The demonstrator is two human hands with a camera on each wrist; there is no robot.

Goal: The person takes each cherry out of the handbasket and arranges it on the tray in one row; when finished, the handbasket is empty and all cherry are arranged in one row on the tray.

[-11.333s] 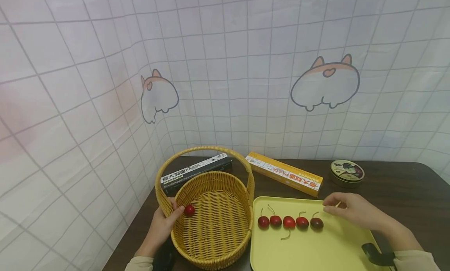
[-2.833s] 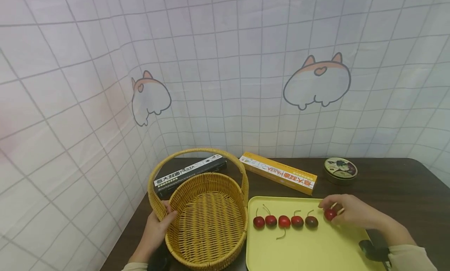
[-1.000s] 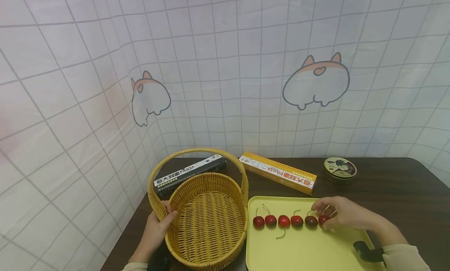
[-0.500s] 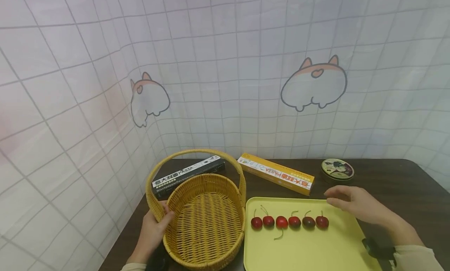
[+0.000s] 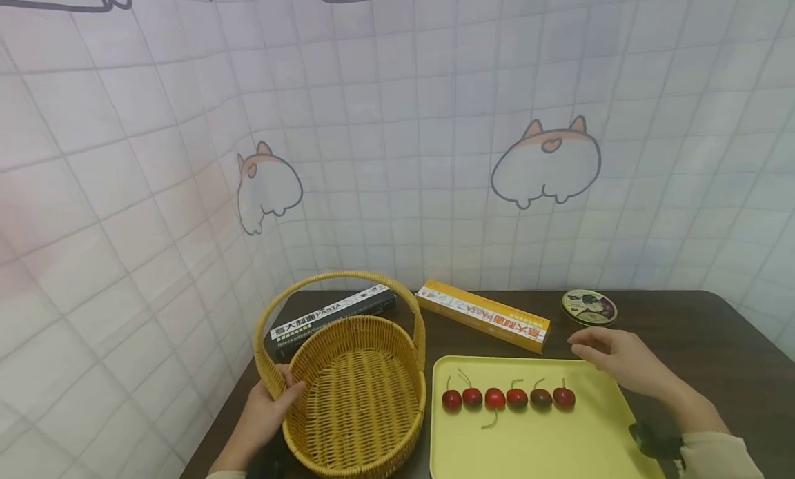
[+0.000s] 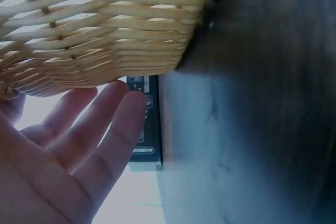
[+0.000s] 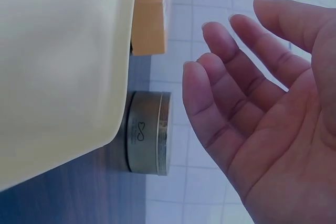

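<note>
My left hand (image 5: 259,415) grips the left side of a yellow woven basket (image 5: 363,413) below its arched handle. The thumb lies over the rim, and in the left wrist view the other fingers (image 6: 89,129) press the outer wall. On the yellow tray (image 5: 528,448) to the right lies a row of several red cherries (image 5: 517,398). One bright red cherry (image 5: 495,398) has its stem toward me; the other stems point away. My right hand (image 5: 630,365) hovers over the tray's far right corner, holding nothing, its fingers loosely bent in the right wrist view.
Behind the basket lies a black pasta box (image 5: 332,317). An orange pasta box (image 5: 484,317) lies behind the tray. A round tin (image 5: 589,306) stands at the back right, just beyond my right hand. A gridded white curtain (image 5: 397,154) hangs behind the dark table.
The cherry earlier in the basket is gone from it. My right hand set a cherry at the row's right end, released it and drew back. My left hand stays on the basket.
</note>
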